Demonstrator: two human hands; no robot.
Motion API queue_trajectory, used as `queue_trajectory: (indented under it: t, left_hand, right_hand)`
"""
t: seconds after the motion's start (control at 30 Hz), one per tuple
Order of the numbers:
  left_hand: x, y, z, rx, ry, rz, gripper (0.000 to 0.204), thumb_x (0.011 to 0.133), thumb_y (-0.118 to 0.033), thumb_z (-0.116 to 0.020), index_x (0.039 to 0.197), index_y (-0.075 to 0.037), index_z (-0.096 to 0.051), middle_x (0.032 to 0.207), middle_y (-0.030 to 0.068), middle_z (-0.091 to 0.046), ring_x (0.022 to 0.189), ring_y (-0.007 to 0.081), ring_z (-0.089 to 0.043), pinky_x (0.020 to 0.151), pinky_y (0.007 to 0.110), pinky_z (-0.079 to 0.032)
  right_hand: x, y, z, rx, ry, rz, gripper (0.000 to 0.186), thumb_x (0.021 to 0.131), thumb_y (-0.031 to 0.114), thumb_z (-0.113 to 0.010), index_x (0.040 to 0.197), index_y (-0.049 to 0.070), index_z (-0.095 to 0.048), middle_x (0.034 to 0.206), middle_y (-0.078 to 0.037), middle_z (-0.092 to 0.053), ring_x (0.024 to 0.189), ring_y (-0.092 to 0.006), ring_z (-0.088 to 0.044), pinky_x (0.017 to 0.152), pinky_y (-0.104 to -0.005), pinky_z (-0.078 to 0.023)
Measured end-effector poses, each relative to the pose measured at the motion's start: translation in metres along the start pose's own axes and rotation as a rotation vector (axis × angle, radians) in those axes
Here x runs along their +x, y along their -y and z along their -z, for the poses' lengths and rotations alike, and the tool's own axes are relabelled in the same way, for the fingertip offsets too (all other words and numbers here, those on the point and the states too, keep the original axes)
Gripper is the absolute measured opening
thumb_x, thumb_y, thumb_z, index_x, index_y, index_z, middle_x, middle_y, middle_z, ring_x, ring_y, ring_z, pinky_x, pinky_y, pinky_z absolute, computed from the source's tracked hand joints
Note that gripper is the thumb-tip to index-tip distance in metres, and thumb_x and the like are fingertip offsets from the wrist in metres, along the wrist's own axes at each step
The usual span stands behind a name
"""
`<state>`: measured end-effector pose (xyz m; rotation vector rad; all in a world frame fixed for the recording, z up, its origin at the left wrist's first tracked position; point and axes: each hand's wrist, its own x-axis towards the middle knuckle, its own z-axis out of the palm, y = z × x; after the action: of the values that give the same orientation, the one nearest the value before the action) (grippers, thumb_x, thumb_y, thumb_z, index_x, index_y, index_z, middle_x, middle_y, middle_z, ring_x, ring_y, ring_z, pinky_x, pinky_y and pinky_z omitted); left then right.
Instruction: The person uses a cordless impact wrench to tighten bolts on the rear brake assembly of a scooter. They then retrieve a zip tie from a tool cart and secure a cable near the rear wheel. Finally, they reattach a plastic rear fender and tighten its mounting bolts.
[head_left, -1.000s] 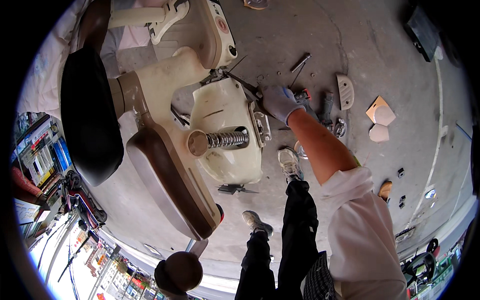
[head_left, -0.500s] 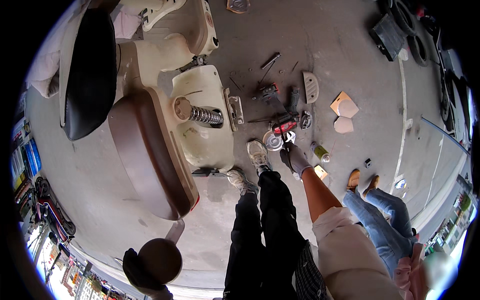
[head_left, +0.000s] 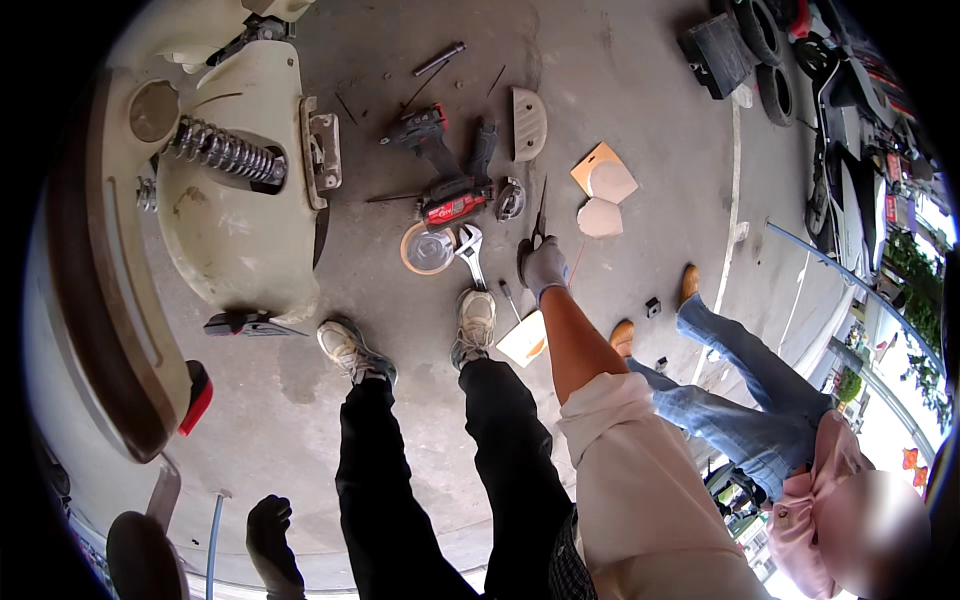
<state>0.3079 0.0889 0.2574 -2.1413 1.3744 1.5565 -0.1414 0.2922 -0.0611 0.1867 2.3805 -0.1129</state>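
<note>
While the right hand (head_left: 545, 268) grips pliers (head_left: 540, 212), one wrench (head_left: 470, 254) lies beside.

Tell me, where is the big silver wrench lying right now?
In the head view the silver wrench lies on the concrete floor, just ahead of the person's right shoe, between the round lid and the gloved right hand.

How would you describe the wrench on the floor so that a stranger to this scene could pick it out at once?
Start at the cream scooter body lying on the concrete, then look right to the tools beside the red-and-black power drill. Just below it lies the silver wrench, next to a round clear lid. Its open jaw and bare metal set it apart.
</note>
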Motion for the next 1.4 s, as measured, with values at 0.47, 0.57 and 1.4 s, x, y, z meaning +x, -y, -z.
queue_trajectory:
  t: [0.47,0.57,1.4]
  left_hand:
    - [0.171,-0.069,-0.182,-0.187,0.712,-0.218,0.039,0.08,-0.004,-0.069,0.117,0.001,-0.057,0.091,0.0107,-0.064,0.09,0.025,-0.061,0.083,0.038,-0.049]
    - [0.161,-0.115,-0.164,0.395,0.559,-0.913,0.032,0.085,-0.008,-0.062,0.117,-0.001,-0.059,0.109,0.02,-0.064,0.102,0.0349,-0.061,0.09,0.042,-0.048]
    - [0.138,-0.085,-0.154,0.49,0.052,-1.0,0.027,0.086,-0.018,-0.063,0.106,-0.001,-0.06,0.09,0.0178,-0.066,0.086,0.0362,-0.063,0.078,0.043,-0.049]
  right_hand:
    - [0.264,0.095,0.039,0.164,0.063,0.518,0.069,0.079,0.047,-0.072,0.116,-0.009,-0.054,0.108,-0.019,-0.064,0.098,-0.0277,-0.061,0.082,-0.0355,-0.05]
    - [0.245,0.11,0.056,0.133,0.151,0.565,0.062,0.075,0.044,-0.077,0.107,-0.008,-0.061,0.092,-0.011,-0.067,0.077,-0.0168,-0.062,0.067,-0.0299,-0.05]
    - [-0.062,0.262,-0.01,0.762,0.869,0.7,0.049,0.095,0.033,-0.053,0.131,0.0,-0.048,0.122,-0.012,-0.06,0.106,-0.0235,-0.061,0.088,-0.0376,-0.052]
